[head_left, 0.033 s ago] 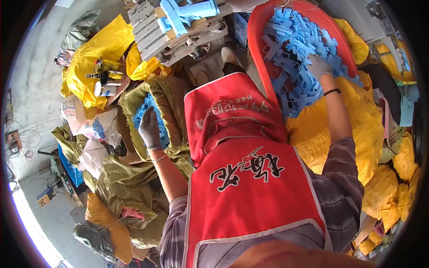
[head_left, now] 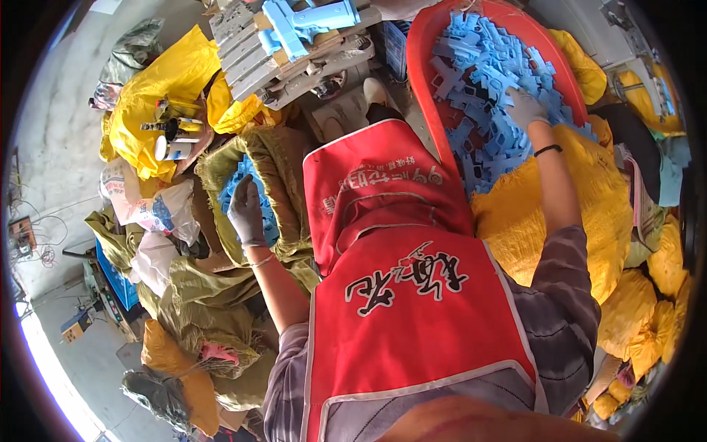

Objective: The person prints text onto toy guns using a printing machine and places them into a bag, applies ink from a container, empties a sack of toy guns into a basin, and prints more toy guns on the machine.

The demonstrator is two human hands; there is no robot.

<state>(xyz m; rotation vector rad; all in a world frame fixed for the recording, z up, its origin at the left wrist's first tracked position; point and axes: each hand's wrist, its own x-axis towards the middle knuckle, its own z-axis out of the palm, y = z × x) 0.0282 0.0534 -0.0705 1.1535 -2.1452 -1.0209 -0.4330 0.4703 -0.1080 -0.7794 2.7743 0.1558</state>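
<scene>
My left hand [head_left: 246, 214], in a grey glove, hovers over an olive woven sack [head_left: 286, 184] whose mouth shows blue plastic pieces [head_left: 269, 218]. Its fingers look apart and slightly bent, and no piece shows in them. At the right, my right hand [head_left: 526, 109], gloved in pale grey, reaches into a big red tub [head_left: 423, 81] heaped with light-blue toy gun parts [head_left: 482, 70]. The fingers there are stretched over the parts, some apart; what lies under the palm is hidden.
Two blue toy pistols [head_left: 294, 26] lie on a slatted grey stool [head_left: 247, 55] ahead. A yellow sack [head_left: 552, 206] covers the tub's near side. Yellow sacks [head_left: 626, 317] are piled at the right. At the left stand a white cup [head_left: 168, 150] and several bags.
</scene>
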